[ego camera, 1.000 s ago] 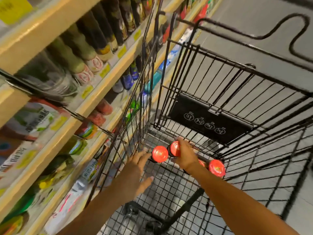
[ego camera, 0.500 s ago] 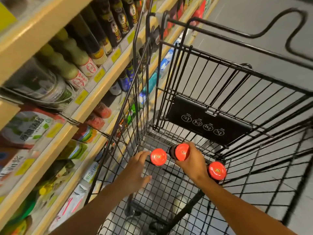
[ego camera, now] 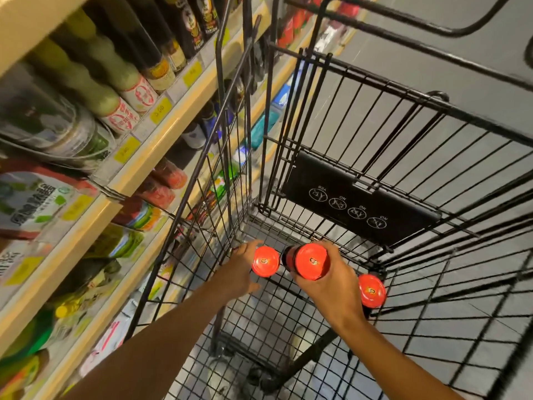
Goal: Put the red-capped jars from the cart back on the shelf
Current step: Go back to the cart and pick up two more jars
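Beside stocked shelving (ego camera: 138, 166), right hand (ego camera: 331, 287) had lifted one clasped red-capped glass jar (ego camera: 311, 261); left hand (ego camera: 239, 269), open, reached another (ego camera: 265, 261).

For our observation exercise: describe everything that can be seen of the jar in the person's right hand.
The jar shows mainly its round, glossy red cap, with a small emblem at the centre, facing the camera. Behind the cap a short stretch of dark body shows. It is tilted so the cap points up and toward the viewer. The right hand wraps its body from the right, fingers curling over the top. It sits low inside the black wire cart, with another red-capped jar close on its left.
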A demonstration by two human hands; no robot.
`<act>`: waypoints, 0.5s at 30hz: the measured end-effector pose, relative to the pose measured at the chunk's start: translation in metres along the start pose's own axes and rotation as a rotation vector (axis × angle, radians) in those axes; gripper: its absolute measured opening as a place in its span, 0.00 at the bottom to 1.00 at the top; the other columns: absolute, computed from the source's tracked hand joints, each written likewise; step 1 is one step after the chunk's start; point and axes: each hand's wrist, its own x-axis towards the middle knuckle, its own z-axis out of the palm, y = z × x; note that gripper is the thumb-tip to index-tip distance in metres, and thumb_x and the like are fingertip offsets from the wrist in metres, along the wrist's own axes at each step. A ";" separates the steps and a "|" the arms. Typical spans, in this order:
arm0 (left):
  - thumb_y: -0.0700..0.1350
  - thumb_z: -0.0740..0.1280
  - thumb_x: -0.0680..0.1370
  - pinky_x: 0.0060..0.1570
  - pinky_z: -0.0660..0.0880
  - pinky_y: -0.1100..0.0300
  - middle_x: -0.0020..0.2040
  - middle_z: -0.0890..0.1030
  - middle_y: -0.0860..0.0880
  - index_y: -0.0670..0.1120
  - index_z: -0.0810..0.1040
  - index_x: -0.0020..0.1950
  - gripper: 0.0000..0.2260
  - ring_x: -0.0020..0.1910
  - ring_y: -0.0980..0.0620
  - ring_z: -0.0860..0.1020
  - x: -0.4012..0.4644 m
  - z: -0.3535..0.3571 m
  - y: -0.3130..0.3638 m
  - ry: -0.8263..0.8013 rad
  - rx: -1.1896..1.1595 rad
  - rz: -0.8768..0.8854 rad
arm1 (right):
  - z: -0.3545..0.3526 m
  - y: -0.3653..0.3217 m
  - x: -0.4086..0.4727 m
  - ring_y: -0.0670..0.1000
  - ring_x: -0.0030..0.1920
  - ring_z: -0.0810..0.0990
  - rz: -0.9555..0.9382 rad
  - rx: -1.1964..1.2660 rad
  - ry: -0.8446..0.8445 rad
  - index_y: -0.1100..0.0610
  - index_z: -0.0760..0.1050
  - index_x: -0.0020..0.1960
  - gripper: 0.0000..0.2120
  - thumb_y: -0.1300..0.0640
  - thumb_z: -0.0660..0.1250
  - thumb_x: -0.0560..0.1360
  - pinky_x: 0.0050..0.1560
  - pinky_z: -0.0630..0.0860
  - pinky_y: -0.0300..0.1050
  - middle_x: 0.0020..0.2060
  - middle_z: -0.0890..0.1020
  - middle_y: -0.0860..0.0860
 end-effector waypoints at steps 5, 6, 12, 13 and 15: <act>0.39 0.81 0.65 0.61 0.76 0.46 0.70 0.71 0.48 0.54 0.60 0.75 0.45 0.65 0.47 0.73 0.011 0.008 -0.003 0.034 -0.001 0.107 | 0.003 0.004 -0.001 0.46 0.48 0.82 -0.017 -0.023 0.030 0.42 0.70 0.61 0.33 0.45 0.82 0.61 0.50 0.82 0.50 0.48 0.82 0.41; 0.38 0.81 0.65 0.59 0.77 0.48 0.68 0.73 0.47 0.53 0.61 0.74 0.44 0.63 0.47 0.75 0.012 0.010 -0.002 0.050 -0.009 0.120 | 0.003 0.004 -0.001 0.45 0.48 0.82 -0.020 -0.026 0.029 0.42 0.70 0.61 0.33 0.45 0.82 0.61 0.50 0.82 0.49 0.48 0.82 0.41; 0.42 0.82 0.64 0.49 0.80 0.58 0.56 0.82 0.48 0.50 0.70 0.66 0.34 0.53 0.49 0.82 0.005 0.022 0.004 0.164 -0.073 0.084 | -0.003 -0.002 -0.004 0.43 0.46 0.82 -0.006 -0.025 0.024 0.44 0.71 0.62 0.33 0.43 0.82 0.62 0.49 0.82 0.43 0.45 0.82 0.39; 0.42 0.82 0.64 0.49 0.80 0.59 0.56 0.82 0.48 0.51 0.70 0.66 0.34 0.53 0.49 0.82 0.000 0.023 0.005 0.169 -0.090 0.074 | -0.005 -0.003 -0.005 0.41 0.45 0.81 0.001 -0.023 0.021 0.43 0.71 0.61 0.32 0.43 0.82 0.62 0.47 0.81 0.40 0.43 0.80 0.37; 0.42 0.82 0.64 0.51 0.77 0.62 0.57 0.82 0.49 0.51 0.71 0.68 0.36 0.53 0.51 0.80 -0.013 0.021 0.010 0.201 -0.125 0.056 | -0.012 -0.008 -0.008 0.37 0.43 0.79 0.001 -0.016 0.019 0.39 0.68 0.59 0.32 0.44 0.82 0.62 0.46 0.78 0.36 0.41 0.77 0.34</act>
